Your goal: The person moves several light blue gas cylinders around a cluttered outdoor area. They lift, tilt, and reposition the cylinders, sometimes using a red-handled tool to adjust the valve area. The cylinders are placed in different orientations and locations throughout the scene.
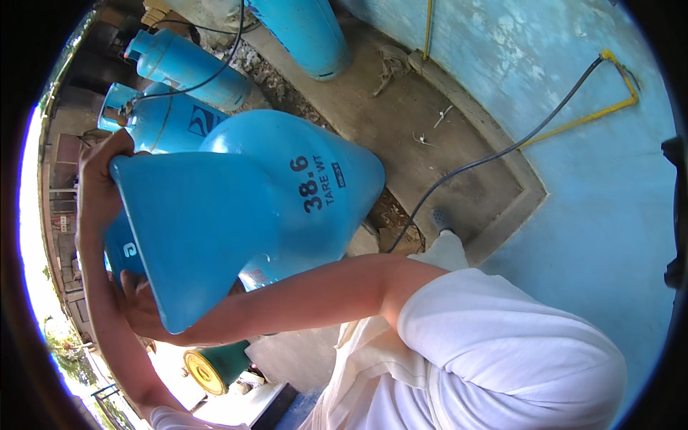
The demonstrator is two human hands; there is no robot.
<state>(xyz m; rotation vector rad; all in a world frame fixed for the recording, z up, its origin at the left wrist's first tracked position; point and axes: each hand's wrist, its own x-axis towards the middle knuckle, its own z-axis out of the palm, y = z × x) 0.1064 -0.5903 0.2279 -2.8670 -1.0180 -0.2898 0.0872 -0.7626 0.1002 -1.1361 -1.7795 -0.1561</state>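
A large blue gas cylinder (290, 177) with dark printed writing on its side fills the middle of the view, tilted in the picture. Its curved metal collar (199, 226) faces me and stands close to the camera. At the collar's upper rim, my left hand (107, 161) is closed around the edge, with some fingers hidden behind it. My right hand (137, 306) is at the lower side of the same collar, its fingers curled, partly covered by the metal. The cylinder's valve is hidden from view.
More blue gas cylinders (193, 64) stand beyond, one with a black hose (231, 59) attached. Another hose (473, 161) runs from yellow pipe (580, 118) on the blue wall (602, 204). A rag (392, 64) lies on the concrete floor (365, 102). A green container (231, 360) shows a yellow end.
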